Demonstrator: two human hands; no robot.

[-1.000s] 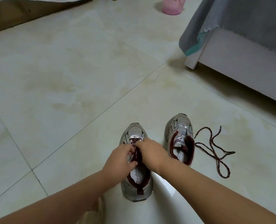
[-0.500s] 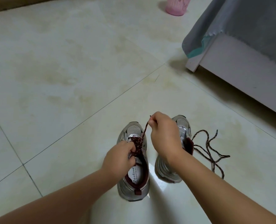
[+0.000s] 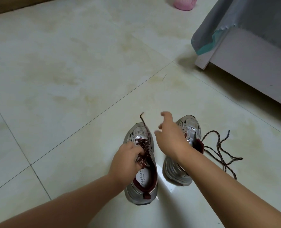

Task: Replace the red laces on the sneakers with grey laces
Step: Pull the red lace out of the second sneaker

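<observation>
1. Left hand (image 3: 128, 159) grips the red lace (image 3: 143, 145) at the left sneaker (image 3: 142, 163).
2. Right hand (image 3: 171, 137) open, empty, beside lace tip.
3. Loose lace (image 3: 222, 150) lies right of the right hand.

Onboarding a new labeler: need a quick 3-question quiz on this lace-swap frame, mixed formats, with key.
1. True or false: the right sneaker still has its red lace threaded.
2. Multiple choice: what is the left hand doing? A) resting flat on the floor B) gripping the red lace at the left sneaker C) holding a grey lace
3. Fill in: the removed lace lies loose on the floor to the ____ of the right sneaker.

Key
1. False: its eyelets look bare.
2. B.
3. Right. Note too that the right hand is open above the shoes, holding nothing.
</observation>
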